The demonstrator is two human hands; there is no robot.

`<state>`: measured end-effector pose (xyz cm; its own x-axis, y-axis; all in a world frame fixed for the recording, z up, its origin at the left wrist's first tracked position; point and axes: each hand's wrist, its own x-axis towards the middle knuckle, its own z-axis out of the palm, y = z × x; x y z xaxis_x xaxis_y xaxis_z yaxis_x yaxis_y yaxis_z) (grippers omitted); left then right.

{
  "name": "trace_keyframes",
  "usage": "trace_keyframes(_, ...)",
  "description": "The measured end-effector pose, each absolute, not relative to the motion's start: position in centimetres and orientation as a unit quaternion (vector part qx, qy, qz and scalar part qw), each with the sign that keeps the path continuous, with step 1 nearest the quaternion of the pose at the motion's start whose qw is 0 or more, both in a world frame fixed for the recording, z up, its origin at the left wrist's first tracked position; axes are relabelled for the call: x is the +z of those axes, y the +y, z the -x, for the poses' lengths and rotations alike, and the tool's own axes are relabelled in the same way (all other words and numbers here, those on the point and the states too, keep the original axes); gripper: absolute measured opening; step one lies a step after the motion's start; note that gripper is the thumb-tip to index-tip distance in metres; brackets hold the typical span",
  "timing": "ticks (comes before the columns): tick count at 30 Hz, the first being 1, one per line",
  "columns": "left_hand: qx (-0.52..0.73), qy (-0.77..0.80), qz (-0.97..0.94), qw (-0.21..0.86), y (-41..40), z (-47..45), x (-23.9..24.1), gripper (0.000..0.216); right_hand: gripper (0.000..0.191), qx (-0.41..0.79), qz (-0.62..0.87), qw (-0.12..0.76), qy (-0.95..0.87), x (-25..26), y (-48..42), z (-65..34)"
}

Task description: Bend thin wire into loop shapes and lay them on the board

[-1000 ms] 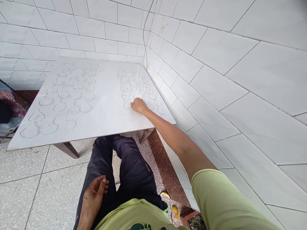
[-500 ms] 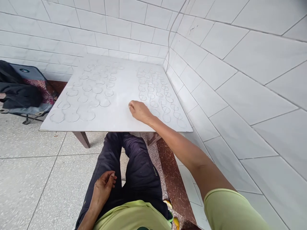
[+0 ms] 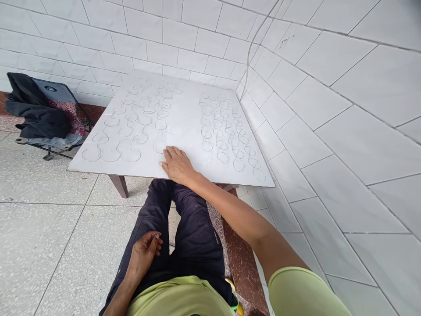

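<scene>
A white board (image 3: 186, 118) on wooden legs stands before me, bearing several rows of thin dark loops. Whether these loops are fine wire or drawn lines I cannot tell. My right hand (image 3: 177, 166) lies palm down near the board's front edge, fingers spread, beside a faint loop (image 3: 159, 144). Anything under its palm is hidden. Over my left thigh rests my left hand (image 3: 144, 252), its fingers curled and thumb pressed to them; what they hold, if anything, is too small to make out.
A folding chair (image 3: 66, 139) with dark cloth (image 3: 39, 116) on it stands to the left. White tiled walls (image 3: 329, 131) rise behind and right of the board, with a cable (image 3: 251, 48) in the corner. A table leg (image 3: 119, 186) shows below the front edge.
My right hand has moved left and toward the front edge, going from closed fingers to a flat spread hand. My left hand keeps its curled pose. The view has shifted slightly left.
</scene>
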<state>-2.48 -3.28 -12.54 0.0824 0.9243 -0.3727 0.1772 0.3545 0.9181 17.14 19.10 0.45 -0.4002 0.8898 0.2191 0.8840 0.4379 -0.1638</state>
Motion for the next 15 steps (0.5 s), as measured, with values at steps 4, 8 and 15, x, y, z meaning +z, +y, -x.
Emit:
trace_keyframes(4, 0.325, 0.595, -0.463, 0.571, -3.2, 2.4, -12.2, 0.047, 0.059, 0.004, 0.512, 0.162, -0.843, -0.5, 14.3, -18.7)
trace_keyframes(8, 0.325, 0.590, -0.459, 0.579, -3.3, 2.4, -12.1, 0.047, 0.048, -0.038, 0.481, 0.180, -0.857, -2.1, 11.3, -20.0)
trace_keyframes(15, 0.350, 0.582, -0.430, 0.594, -1.0, 1.6, -9.7, 0.054, 0.029, -0.145, 0.403, 0.242, -0.870, -3.5, 10.9, -21.1)
